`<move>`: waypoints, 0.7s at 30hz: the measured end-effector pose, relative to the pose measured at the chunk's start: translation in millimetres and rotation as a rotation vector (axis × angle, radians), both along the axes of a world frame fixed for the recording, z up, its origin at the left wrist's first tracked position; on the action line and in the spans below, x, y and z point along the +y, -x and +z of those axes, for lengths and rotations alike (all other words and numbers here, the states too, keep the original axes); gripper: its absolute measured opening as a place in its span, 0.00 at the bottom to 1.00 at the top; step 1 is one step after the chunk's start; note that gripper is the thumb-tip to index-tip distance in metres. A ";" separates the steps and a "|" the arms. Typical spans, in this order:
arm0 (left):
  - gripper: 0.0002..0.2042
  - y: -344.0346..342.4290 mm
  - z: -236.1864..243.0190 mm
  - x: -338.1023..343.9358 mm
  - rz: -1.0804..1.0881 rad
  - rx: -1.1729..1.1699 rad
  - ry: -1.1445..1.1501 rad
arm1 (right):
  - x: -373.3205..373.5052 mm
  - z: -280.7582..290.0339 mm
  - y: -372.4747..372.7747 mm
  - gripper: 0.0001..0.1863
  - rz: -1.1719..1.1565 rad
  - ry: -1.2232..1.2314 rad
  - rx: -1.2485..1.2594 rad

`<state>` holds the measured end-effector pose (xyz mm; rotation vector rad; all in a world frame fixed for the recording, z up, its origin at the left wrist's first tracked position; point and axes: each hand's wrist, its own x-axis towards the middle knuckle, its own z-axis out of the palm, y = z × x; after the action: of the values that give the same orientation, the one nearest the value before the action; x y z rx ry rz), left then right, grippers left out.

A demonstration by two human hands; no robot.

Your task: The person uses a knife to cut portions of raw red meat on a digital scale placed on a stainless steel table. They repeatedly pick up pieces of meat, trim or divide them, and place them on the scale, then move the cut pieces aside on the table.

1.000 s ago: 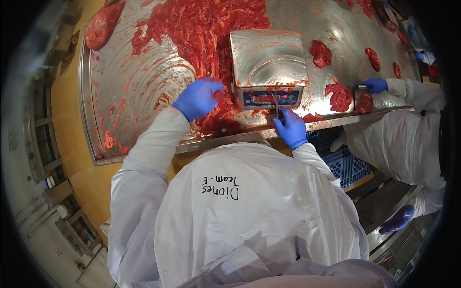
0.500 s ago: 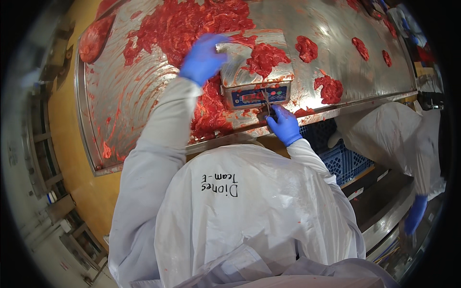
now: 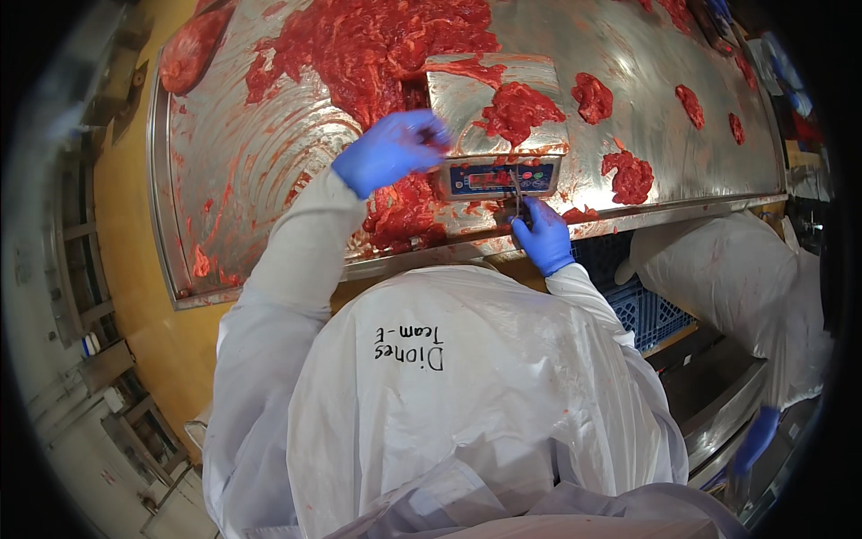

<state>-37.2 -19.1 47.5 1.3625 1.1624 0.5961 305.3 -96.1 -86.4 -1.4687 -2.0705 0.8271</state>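
Observation:
My blue-gloved left hand (image 3: 388, 153) hovers at the left edge of the digital scale (image 3: 496, 178), over the raw red meat heap; its fingers are smeared by motion, so any hold on something cannot be made out. My right hand (image 3: 545, 237), gloved in blue too, is closed on a pair of scissors (image 3: 514, 185) at the table's near edge. Their metal blades point away from me, in front of the scale's display. A piece of meat (image 3: 519, 111) lies on the steel weighing plate. The large meat heap (image 3: 368, 54) spreads behind and left of the scale.
Separate meat portions (image 3: 593, 99) lie right of the scale on the steel table (image 3: 709, 166), whose raised rim runs along my front. A bulging red bag (image 3: 193, 54) sits at the far left corner. Blue crates (image 3: 651, 310) stand below, beside a co-worker in white (image 3: 718, 269).
My left hand has come nearer to me, from the scale's upper left corner to its lower left. The right hand stays by the display with the scissors. The view has shifted slightly.

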 end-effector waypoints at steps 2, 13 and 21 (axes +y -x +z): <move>0.18 -12.3 7.3 17.9 0.138 -0.002 -0.011 | -0.5 2.8 1.7 0.17 -0.003 -0.005 0.006; 0.18 19.7 -89.1 93.5 0.168 0.643 -0.252 | 0.7 -0.8 -2.6 0.18 0.008 -0.039 -0.023; 0.17 -63.3 1.8 77.5 -0.141 0.150 -0.106 | 1.5 -2.8 -1.6 0.19 0.044 -0.088 -0.118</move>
<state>26.1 58.4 49.3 1.5881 1.1551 0.4663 306.9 -94.6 -89.2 -1.4613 -2.2035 0.6702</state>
